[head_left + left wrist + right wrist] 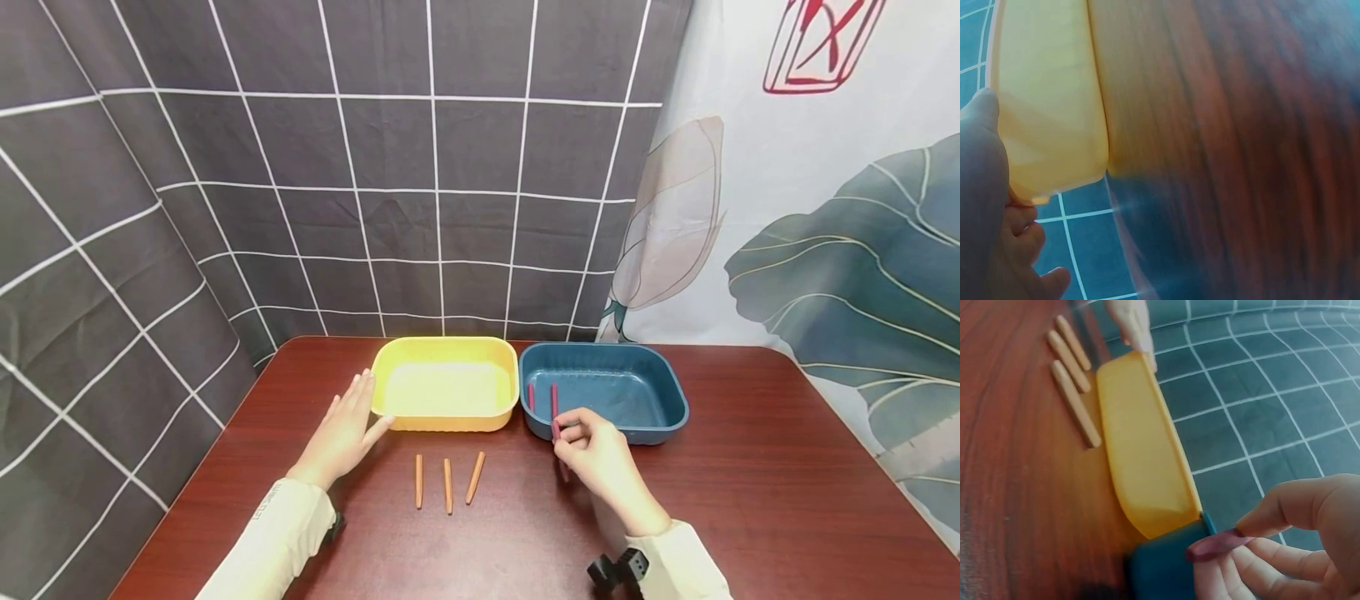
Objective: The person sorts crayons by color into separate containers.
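My right hand (596, 454) pinches a dark red stick (1219, 544) between thumb and fingers at the front left of a blue bin (637, 400). In the head view, one red stick (531, 397) lies inside the bin by its left wall. Another red length (554, 400) shows just beyond my fingertips; I cannot tell whether it belongs to the held stick. My left hand (337, 437) rests against the left end of a yellow bin (450, 423), fingers straight and thumb near its front corner. The left wrist view shows thumb and fingers at that end of the yellow bin (1054, 100).
Three orange-brown sticks (447, 486) lie apart on the reddish-brown table (510, 542) in front of the yellow bin. Both bins stand side by side near the back edge. Behind them hangs a dark gridded cloth (480, 225), with a leaf-patterned cloth (750, 317) at right.
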`<move>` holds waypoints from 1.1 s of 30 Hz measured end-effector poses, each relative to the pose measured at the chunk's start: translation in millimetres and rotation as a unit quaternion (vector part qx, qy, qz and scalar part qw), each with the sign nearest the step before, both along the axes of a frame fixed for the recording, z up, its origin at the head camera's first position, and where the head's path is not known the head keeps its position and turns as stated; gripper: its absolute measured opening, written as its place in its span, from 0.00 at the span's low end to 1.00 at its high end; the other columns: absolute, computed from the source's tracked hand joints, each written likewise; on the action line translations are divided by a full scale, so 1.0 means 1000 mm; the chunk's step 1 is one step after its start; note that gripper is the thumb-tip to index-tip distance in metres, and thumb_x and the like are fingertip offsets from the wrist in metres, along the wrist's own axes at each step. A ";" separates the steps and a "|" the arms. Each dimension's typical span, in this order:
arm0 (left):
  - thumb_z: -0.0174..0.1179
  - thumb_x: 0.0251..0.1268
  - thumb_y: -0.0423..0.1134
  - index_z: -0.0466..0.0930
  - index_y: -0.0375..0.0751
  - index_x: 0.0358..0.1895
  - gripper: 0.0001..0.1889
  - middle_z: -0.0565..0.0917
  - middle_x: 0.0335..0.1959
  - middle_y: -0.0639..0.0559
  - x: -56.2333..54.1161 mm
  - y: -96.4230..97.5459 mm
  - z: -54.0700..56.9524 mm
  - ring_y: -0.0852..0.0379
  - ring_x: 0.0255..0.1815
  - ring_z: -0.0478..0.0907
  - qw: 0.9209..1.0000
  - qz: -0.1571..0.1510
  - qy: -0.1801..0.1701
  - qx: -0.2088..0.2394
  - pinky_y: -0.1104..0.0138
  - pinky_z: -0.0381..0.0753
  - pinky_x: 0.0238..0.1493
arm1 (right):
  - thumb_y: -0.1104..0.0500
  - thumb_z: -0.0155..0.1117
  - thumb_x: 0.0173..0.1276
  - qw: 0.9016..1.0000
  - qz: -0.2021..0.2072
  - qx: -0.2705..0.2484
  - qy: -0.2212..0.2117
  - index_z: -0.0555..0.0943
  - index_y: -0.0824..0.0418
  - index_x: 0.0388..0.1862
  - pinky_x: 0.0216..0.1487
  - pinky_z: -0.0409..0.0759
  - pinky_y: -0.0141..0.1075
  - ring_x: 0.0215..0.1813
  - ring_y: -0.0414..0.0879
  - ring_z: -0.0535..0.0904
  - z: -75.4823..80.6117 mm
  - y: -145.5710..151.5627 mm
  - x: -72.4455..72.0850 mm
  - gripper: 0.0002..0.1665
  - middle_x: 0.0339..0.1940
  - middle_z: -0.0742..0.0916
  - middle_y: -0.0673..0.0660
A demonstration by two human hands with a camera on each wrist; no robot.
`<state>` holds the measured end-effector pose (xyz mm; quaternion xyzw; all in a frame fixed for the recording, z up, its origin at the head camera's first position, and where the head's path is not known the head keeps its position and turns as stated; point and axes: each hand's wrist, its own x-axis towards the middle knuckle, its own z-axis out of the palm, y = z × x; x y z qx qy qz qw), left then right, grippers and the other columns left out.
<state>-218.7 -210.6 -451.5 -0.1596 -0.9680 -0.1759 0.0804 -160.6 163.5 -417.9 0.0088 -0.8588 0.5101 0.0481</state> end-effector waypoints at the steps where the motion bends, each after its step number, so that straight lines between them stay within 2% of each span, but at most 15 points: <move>1: 0.55 0.76 0.53 0.50 0.24 0.78 0.43 0.55 0.79 0.30 0.000 0.000 0.000 0.33 0.80 0.51 1.000 0.000 0.001 0.000 0.38 0.53 0.75 | 0.70 0.66 0.60 1.000 -0.001 -0.010 -0.004 0.83 0.65 0.45 0.31 0.82 0.30 0.28 0.42 0.84 0.002 0.001 -0.001 0.13 0.31 0.89 0.56; 8: 0.55 0.76 0.54 0.50 0.23 0.78 0.44 0.55 0.79 0.30 -0.001 0.001 0.001 0.33 0.80 0.51 1.000 -0.003 0.001 0.000 0.37 0.53 0.75 | 0.73 0.65 0.64 0.994 0.006 -0.105 -0.011 0.80 0.73 0.52 0.34 0.85 0.30 0.26 0.41 0.84 0.012 0.013 -0.009 0.16 0.37 0.89 0.67; 12: 0.55 0.76 0.54 0.49 0.23 0.78 0.44 0.54 0.79 0.30 0.000 0.001 0.001 0.33 0.80 0.51 1.000 -0.003 -0.002 0.000 0.38 0.53 0.75 | 0.71 0.66 0.65 0.991 0.015 -0.130 -0.009 0.78 0.75 0.54 0.35 0.86 0.30 0.29 0.38 0.84 0.018 0.018 -0.015 0.19 0.36 0.89 0.63; 15: 0.55 0.76 0.54 0.50 0.23 0.78 0.43 0.55 0.79 0.30 0.000 0.000 0.001 0.33 0.80 0.52 1.000 -0.002 0.000 0.000 0.38 0.53 0.75 | 0.70 0.65 0.66 0.991 0.019 -0.135 -0.018 0.78 0.74 0.57 0.38 0.87 0.32 0.32 0.37 0.85 0.021 0.024 -0.021 0.20 0.37 0.89 0.61; 22: 0.55 0.76 0.54 0.50 0.24 0.78 0.43 0.55 0.79 0.30 -0.001 -0.001 0.000 0.34 0.80 0.51 1.000 -0.004 -0.001 0.000 0.38 0.53 0.75 | 0.67 0.64 0.70 0.991 0.022 -0.131 -0.026 0.76 0.73 0.60 0.42 0.88 0.37 0.36 0.38 0.86 0.023 0.040 -0.039 0.21 0.42 0.89 0.65; 26: 0.55 0.76 0.54 0.50 0.24 0.78 0.44 0.55 0.79 0.31 -0.001 -0.001 0.001 0.34 0.80 0.50 1.000 -0.002 -0.003 0.002 0.37 0.53 0.75 | 0.64 0.63 0.72 0.985 0.035 -0.159 -0.060 0.74 0.74 0.63 0.44 0.87 0.35 0.39 0.41 0.87 0.021 0.047 -0.051 0.24 0.43 0.89 0.62; 29: 0.55 0.76 0.53 0.50 0.23 0.78 0.43 0.55 0.79 0.30 0.000 -0.001 0.001 0.34 0.80 0.50 1.000 -0.002 -0.005 0.005 0.37 0.52 0.75 | 0.63 0.63 0.72 0.981 0.037 -0.170 -0.088 0.72 0.74 0.64 0.44 0.87 0.35 0.39 0.42 0.87 0.020 0.050 -0.059 0.25 0.44 0.89 0.61; 33: 0.55 0.76 0.53 0.50 0.23 0.78 0.43 0.55 0.79 0.30 0.001 -0.001 0.001 0.34 0.80 0.50 1.000 -0.002 -0.006 0.005 0.37 0.52 0.75 | 0.63 0.64 0.71 0.982 0.030 -0.155 -0.101 0.73 0.74 0.63 0.42 0.87 0.34 0.34 0.39 0.86 0.017 0.052 -0.071 0.25 0.45 0.89 0.63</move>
